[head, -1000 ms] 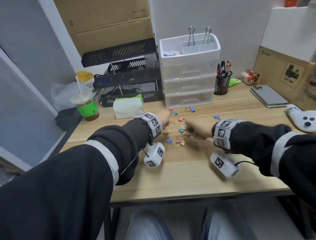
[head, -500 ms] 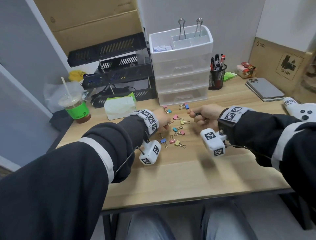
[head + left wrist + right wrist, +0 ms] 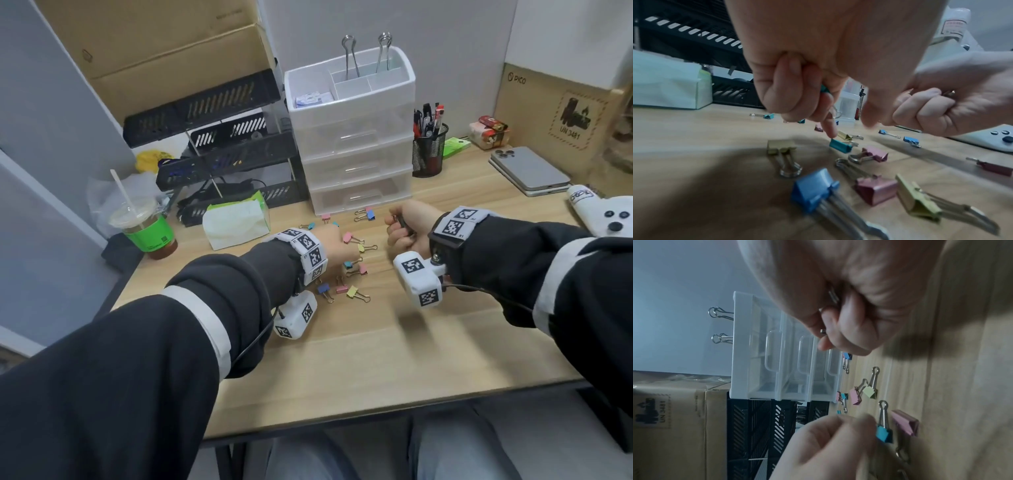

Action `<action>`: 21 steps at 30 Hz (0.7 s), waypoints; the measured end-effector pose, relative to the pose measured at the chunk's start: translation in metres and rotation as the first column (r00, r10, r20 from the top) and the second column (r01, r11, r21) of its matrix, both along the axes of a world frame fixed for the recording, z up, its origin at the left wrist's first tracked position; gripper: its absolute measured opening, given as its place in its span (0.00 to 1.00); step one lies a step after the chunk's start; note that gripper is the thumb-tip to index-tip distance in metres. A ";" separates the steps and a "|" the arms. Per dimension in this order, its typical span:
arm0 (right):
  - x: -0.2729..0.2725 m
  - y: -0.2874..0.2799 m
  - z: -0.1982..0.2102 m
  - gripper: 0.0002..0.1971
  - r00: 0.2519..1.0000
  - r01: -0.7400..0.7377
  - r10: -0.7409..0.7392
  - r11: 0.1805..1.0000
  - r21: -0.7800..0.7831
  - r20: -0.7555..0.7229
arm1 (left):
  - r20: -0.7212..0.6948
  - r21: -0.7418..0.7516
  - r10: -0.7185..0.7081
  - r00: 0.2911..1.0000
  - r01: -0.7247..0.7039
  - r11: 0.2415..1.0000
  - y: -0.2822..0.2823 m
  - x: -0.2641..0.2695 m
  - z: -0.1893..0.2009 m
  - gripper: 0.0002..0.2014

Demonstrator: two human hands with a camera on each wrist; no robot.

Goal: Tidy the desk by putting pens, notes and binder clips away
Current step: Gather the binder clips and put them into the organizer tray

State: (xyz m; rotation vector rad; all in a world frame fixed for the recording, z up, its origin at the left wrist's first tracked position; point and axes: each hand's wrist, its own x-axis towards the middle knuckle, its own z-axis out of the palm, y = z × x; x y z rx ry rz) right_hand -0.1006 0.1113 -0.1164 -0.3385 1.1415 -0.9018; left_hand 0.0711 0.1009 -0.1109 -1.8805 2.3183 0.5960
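Several small coloured binder clips (image 3: 356,267) lie scattered on the wooden desk (image 3: 376,359) in front of the white drawer unit (image 3: 356,144). My left hand (image 3: 342,240) hovers low over them. In the left wrist view its curled fingers hold a teal clip (image 3: 825,88), while the forefinger touches another teal clip (image 3: 839,146) on the desk. My right hand (image 3: 399,228) is a raised fist to the right of the clips. Metal clip handles (image 3: 833,295) stick out of that fist. The pen cup (image 3: 428,150) and green notes (image 3: 455,145) stand at the back right.
A black tray rack (image 3: 219,144), a tissue pack (image 3: 236,222) and an iced drink (image 3: 147,229) are at the back left. Stacked phones (image 3: 527,174) and a white controller (image 3: 603,216) lie at the right. Two large clips (image 3: 349,54) stand in the unit's top tray.
My right hand has lifted off the clips and drawn to the right and up as a fist, turning over. The left hand stays over the clips.
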 end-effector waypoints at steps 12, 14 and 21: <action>-0.012 -0.018 -0.001 0.17 0.998 0.032 -0.035 0.998 0.052 0.055 | 0.003 -0.022 0.035 0.999 -0.035 0.999 -0.022 -0.002 -0.004 0.20; -0.012 -0.028 0.002 0.17 0.995 0.024 -0.031 0.997 0.067 0.095 | -0.128 -0.011 0.116 0.985 -0.118 0.993 -0.033 0.005 0.007 0.20; 0.010 -0.061 0.012 0.09 0.987 -0.084 0.087 0.996 0.029 -0.133 | -0.178 -0.108 0.207 0.962 -0.228 0.968 -0.075 0.045 0.016 0.18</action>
